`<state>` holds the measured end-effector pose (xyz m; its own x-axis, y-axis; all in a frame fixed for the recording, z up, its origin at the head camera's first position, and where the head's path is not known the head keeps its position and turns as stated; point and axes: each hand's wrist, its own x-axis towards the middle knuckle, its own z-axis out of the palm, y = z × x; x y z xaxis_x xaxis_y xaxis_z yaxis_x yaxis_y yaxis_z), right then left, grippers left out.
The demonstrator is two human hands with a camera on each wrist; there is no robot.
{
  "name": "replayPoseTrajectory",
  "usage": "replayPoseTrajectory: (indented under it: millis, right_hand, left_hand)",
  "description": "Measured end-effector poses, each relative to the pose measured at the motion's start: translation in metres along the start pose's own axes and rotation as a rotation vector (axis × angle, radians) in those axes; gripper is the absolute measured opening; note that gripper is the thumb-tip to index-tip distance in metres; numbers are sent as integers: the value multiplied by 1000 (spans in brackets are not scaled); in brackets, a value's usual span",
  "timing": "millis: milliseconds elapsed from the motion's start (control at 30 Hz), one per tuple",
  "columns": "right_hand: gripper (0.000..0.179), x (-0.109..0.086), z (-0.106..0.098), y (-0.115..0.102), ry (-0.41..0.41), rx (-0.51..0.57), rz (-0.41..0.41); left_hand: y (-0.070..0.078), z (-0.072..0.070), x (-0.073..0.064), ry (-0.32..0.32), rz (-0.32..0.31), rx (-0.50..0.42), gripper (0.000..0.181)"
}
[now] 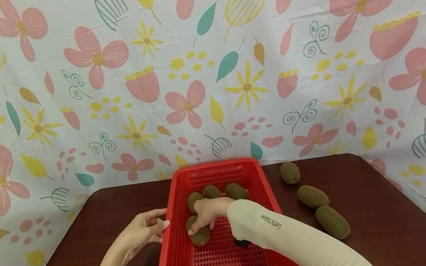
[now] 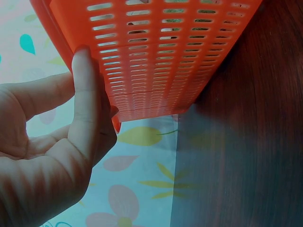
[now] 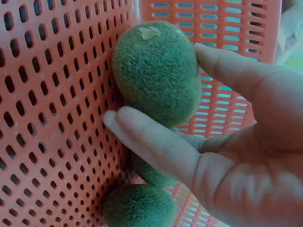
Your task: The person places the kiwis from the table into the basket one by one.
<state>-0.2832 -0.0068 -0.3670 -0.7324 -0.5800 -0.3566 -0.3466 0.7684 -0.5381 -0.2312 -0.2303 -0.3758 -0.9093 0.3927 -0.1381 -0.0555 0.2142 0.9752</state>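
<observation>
A red slotted basket stands on the dark wooden table. My right hand reaches into it and grips a brown kiwi between thumb and fingers; the right wrist view shows that kiwi close to the basket floor. Three more kiwis lie at the basket's far end, one of them beside my knuckles. My left hand rests against the basket's left wall, fingers flat on the orange-red plastic.
Three loose kiwis lie on the table right of the basket: one at the back, one in the middle, one nearer. A flowered cloth hangs behind and around the table.
</observation>
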Motion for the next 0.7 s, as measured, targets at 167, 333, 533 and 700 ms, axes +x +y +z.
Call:
replayPoseTrajectory:
  millis: [167,333,533,700]
  right_hand:
    - [35,-3,-5,-1,-26,-20,35]
    - [44,-5,-11,-4,-38,-27,52]
    - [61,-12,-17,-8,-56,-64,74]
    - [62,-20,-24,-11,-66,-99,67]
  left_hand:
    - [0,-1,1,10,-10,10,64]
    - [0,-1,1,8,-9,9,65]
    - [0,-1,0,2,-6,-6,65]
    - [0,0,0,6,-1,-17,64]
